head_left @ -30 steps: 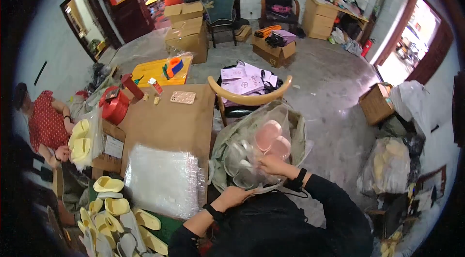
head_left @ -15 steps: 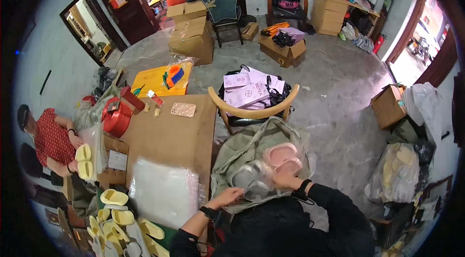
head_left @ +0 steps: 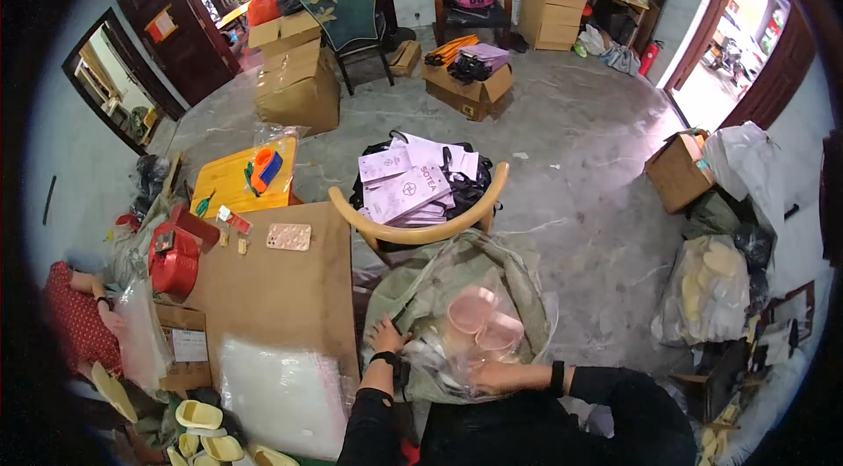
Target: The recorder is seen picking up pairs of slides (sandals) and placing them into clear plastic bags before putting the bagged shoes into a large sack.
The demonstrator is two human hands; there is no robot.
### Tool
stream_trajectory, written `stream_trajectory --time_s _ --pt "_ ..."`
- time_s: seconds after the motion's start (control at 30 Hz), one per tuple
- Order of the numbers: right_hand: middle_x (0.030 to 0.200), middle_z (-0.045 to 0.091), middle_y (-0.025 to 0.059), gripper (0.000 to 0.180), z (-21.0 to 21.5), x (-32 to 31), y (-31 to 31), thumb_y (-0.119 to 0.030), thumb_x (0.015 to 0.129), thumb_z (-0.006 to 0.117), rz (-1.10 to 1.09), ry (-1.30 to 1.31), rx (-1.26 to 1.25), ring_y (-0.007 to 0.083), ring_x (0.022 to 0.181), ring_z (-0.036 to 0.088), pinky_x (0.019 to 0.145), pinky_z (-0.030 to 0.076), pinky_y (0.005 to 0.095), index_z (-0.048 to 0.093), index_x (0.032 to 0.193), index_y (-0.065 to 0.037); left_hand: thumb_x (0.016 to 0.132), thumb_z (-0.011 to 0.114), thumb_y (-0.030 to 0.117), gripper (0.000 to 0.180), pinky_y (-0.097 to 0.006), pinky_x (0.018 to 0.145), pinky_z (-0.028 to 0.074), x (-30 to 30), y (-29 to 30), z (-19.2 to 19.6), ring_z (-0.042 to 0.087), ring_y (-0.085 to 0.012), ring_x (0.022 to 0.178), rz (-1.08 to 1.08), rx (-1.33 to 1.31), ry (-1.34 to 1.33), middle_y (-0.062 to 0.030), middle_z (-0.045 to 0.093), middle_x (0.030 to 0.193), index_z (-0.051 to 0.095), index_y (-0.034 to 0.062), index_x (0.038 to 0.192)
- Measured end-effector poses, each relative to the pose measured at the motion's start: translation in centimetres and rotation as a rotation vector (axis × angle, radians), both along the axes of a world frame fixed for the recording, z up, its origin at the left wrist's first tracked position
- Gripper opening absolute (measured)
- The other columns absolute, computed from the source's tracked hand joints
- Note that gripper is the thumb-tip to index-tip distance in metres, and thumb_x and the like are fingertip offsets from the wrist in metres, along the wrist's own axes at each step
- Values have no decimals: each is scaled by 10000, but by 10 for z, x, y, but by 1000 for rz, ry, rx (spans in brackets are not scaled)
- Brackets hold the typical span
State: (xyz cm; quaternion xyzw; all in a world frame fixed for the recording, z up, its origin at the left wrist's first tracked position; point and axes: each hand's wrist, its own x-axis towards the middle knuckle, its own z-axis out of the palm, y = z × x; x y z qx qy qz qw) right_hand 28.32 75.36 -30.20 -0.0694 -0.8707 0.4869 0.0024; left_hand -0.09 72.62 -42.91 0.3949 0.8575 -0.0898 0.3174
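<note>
In front of me an open grey-green woven sack (head_left: 527, 273) holds pink slippers (head_left: 471, 309) in clear plastic. My left hand (head_left: 387, 339) lies at the sack's left edge, fingers apart. Lower in the mouth of the sack is my right hand (head_left: 507, 377), reaching leftward beside the clear plastic below the pink slippers. Its fingers are blurred and partly covered, so any grip is unclear.
A cardboard-topped table (head_left: 272, 290) on the left bears a stack of clear bags (head_left: 281, 387) and a phone (head_left: 289, 237). Beyond the sack stands a wooden-backed chair (head_left: 421, 235) with lilac bags (head_left: 408, 189). Yellow slippers (head_left: 198, 414) lie lower left, near a co-worker (head_left: 83, 308).
My left hand has moved left to the sack's edge. My right hand has shifted down and left. The grey slippers no longer show clearly, and the pink ones sit differently. The view has turned.
</note>
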Motion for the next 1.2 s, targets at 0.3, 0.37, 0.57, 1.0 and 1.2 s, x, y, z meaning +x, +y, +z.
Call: stream_trajectory --time_s 0.3,0.37,0.57,1.0,1.2 --pt "846 537 207 133 -10 -1 -7 -83 793 514 54 298 -96 389 879 527 956 348 446 533 864 28 889 455 245 277 -459 793 411 -21 7 -2 512 -422 962 195 267 -261 -249 572 996 504 50 1079" --pt "842 546 202 152 -16 -7 -4 -107 802 516 110 253 -143 384 875 535 931 364 449 536 894 13 890 455 231 252 -460 776 408 -14 24 28 517 -427 938 190 499 -253 -257 568 956 494 35 1043" --pt "871 556 188 190 21 -48 9 -158 832 519 277 118 -293 338 865 536 826 410 424 531 920 10 872 451 67 83 -345 707 413 -39 60 148 523 -278 752 226 1088 -428 -157 538 793 466 7 927" --pt "712 615 164 127 -66 -177 83 -78 724 510 -164 -214 566 306 666 591 670 434 443 628 718 -30 904 425 57 86 -270 737 402 -67 47 175 484 -139 809 260 1173 -338 -74 526 837 481 13 952" --pt "893 667 78 264 -83 -164 122 -185 835 441 -490 -584 550 254 830 630 768 369 527 648 989 -136 897 437 41 95 -248 754 397 -55 58 192 477 -127 813 353 1200 -440 -53 523 855 484 2 969"
